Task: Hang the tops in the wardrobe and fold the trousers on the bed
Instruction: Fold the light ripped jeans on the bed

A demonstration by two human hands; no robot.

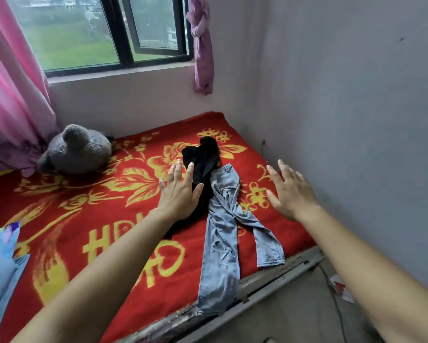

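Both hands are out over the bed [84, 206], and it looks like the trouser-folding step. The left hand [180, 191] hovers in centre frame with fingers spread, its grip wide and holding nothing; it overlaps the black garment [205, 157], though I can't tell if it touches. The right hand [289, 194], centre right, is just as wide and holds nothing.

Between them lie the light blue jeans [222, 231], twisted, legs crossed, one leg draped over the bed's lower edge. The next move, I'd judge, calls for taking the waistband and pulling the legs straight before any fold.

The bed wears a red blanket with yellow flowers. A grey plush toy [76, 149] sits at left. The window [84, 33] is upper left, with a pink curtain [7, 95] beside it, a knotted purple curtain [203, 45] at top centre and a grey wall [356, 95] at right.
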